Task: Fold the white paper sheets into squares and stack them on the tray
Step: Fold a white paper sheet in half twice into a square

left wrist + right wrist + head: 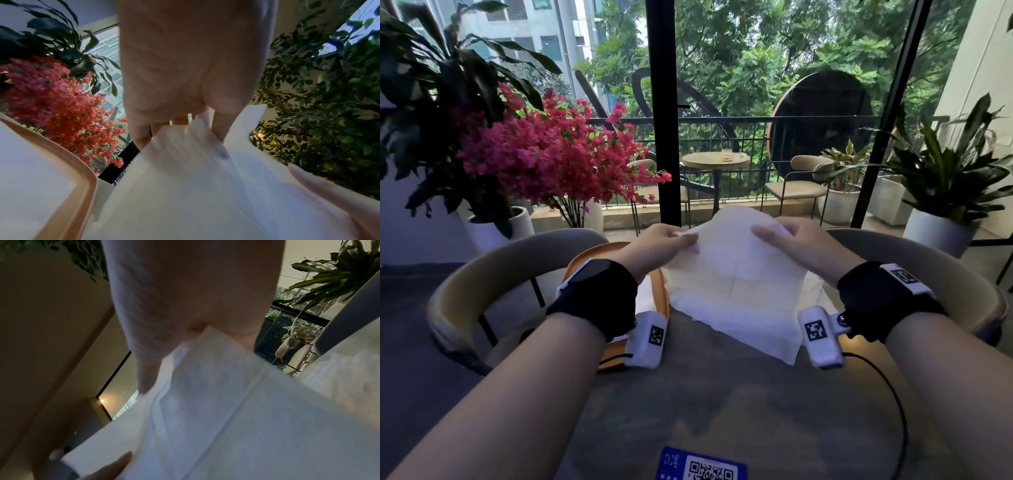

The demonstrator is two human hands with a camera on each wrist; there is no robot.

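A white paper sheet (732,274) with crease lines hangs unfolded above the table, its lower corner touching the tabletop. My left hand (671,245) pinches its upper left edge, thumb on top. My right hand (787,240) pinches the upper right edge. In the left wrist view the left hand (185,126) grips the paper sheet (195,194) between thumb and fingers. The right wrist view shows the right hand (185,337) clamping the paper sheet (236,410). An orange tray (659,291) lies at left, partly under my left wrist, with white paper in it.
More white sheets (815,291) lie under the held one at right. A blue QR card (702,467) sits at the table's near edge. A black cable (893,404) runs from my right wrist. Two curved chair backs (482,274) stand beyond the table, with potted plants (534,154) behind.
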